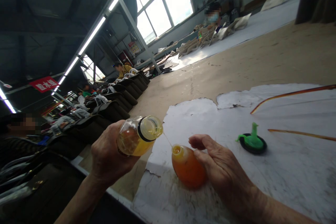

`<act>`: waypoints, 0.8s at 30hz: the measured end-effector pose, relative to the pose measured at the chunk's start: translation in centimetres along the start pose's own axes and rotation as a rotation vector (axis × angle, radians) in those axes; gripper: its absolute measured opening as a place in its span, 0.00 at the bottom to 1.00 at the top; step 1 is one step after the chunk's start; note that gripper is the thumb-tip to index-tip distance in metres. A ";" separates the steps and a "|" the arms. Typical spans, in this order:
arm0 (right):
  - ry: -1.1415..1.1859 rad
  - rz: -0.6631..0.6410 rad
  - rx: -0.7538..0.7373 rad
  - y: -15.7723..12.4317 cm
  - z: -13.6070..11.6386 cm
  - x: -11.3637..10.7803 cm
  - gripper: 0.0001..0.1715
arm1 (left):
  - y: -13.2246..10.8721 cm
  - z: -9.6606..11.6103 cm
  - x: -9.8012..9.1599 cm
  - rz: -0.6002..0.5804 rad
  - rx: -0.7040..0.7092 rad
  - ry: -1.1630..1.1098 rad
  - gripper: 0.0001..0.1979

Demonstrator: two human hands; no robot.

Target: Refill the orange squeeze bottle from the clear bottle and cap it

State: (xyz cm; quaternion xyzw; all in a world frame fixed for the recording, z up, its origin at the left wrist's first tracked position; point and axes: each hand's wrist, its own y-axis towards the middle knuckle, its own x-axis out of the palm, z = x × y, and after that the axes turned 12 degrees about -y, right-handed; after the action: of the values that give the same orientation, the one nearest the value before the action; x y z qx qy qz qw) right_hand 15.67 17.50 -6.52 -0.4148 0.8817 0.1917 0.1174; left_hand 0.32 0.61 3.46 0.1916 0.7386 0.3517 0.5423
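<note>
My left hand (109, 159) is wrapped round a clear plastic bottle (132, 138) with yellow liquid in it. The bottle is tilted, its uncapped mouth toward the right. From that mouth a thin yellow strand (168, 139) runs down to the open neck of a small round-bodied bottle (187, 169) filled with orange liquid. This smaller bottle stands on white paper (183, 115). Against its right side rests my right hand (220, 168), thumb and forefinger curved at its shoulder; the other fingers are hidden. A bright green nozzle cap (254, 140) lies on a black disc right of my right hand.
Two thin amber-edged strips (296, 94) lie at the right of the table (236, 56). Dark bags (115, 110) with wrapped handles line the left side. Co-workers sit at the left and far back; one person (213, 15) works behind stacked pieces (195, 43).
</note>
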 end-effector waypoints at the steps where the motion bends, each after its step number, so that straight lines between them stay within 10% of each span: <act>1: -0.001 0.003 -0.003 0.0 0.0 0.0 0.24 | 0.2 0.1 0.0 0.005 0.003 0.004 0.24; 24: 0.015 0.001 -0.011 0.0 -0.1 0.0 0.26 | -3.6 0.2 1.9 -0.145 -0.003 -0.046 0.25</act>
State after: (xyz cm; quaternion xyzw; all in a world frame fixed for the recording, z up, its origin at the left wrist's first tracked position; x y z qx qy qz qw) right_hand 15.69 17.44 -6.45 -0.4164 0.8817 0.1936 0.1086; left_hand 0.24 -0.50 -0.39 0.1450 0.7375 0.3079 0.5834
